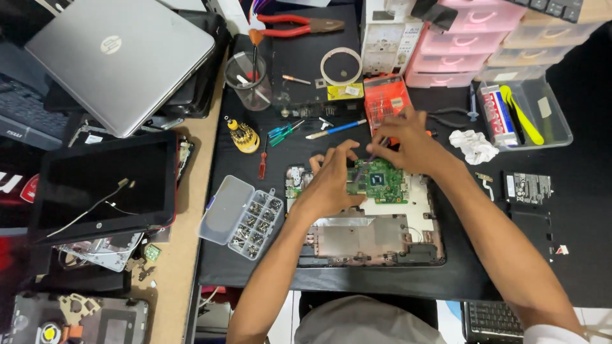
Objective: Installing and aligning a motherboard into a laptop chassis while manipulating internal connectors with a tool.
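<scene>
both hands work over the green circuit board (377,181), which sits in the upper half of the opened laptop base (366,220), near the middle of the black mat (574,255) on the bench (182,255). the base lies flat with its inside up, so the board is reachable from above.

left hand (331,181): fingers curled, tips pressed down at the board's left edge, probably to steady it. grip looks loosely closed on the board edge; can't tell if it actually pinches anything.

right hand (411,143): fingers drawn together in a pinch over the board's top edge, around something thin and dark, maybe a small tool or cable. too small to tell which.

placement makes sense for teardown work:
- clear screw organizer (241,218) lies lid open just left of the base, within easy reach; small compartments hold metal fasteners.
- yellow bit-holder driver (244,136), red screwdriver (262,162) and teal-handled drivers (285,131) lie above-left of the base, near the left hand.
- crumpled white tissue (473,146) to the right, soft and wrinkled.
- red-handled pliers (296,25) parked at the far edge, out of the way.
- silver closed laptop (118,57) and black screen panel (105,185) with loose antenna wires are stacked off to the left on the wood surface.

materials: board is glossy green with a dark square chip; base is pale plastic with a dull stamped metal shield in its lower half; mat is matte black, likely there to keep small parts visible and from sliding.
</scene>
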